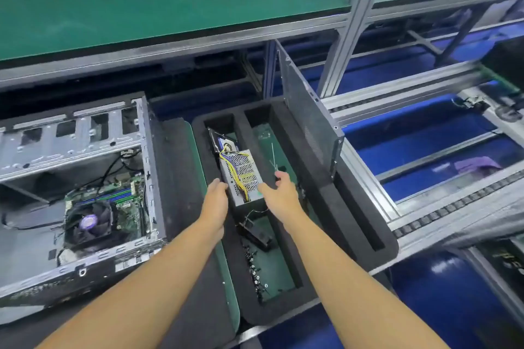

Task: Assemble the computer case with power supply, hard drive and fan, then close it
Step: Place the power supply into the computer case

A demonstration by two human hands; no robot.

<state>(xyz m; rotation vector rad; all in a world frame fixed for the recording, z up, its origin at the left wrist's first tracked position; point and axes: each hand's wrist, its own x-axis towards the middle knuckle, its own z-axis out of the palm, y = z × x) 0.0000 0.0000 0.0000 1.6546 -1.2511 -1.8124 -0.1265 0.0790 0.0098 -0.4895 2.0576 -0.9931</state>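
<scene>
The power supply [241, 176], a perforated metal box with yellow wires running along its top, lies in the left far compartment of a black foam tray [309, 178]. Both hands reach over the tray and flank its near end. The left hand [217, 198] has its fingers straight and close together, fingertips at the left side of the power supply. The right hand [279, 193] has its thumb spread toward the box's right near corner and its fingers bent over the foam divider; whether it already grips the box, I cannot tell. A thin pale wire [273, 156] stands up just beyond the right fingers.

In the tray's near compartment lie a small black fan [256, 232] and, nearer still, a row of screws [255, 273]. A grey perforated side panel [309, 113] stands upright in the slot along the tray's right side.

To the left, well apart from the hands, the open computer case [85, 178] lies on its side on a dark mat [175, 178], showing a motherboard [127, 195] with a CPU cooler fan [89, 222]. A green desk [170, 3] with aluminium framing stretches across the far side.
</scene>
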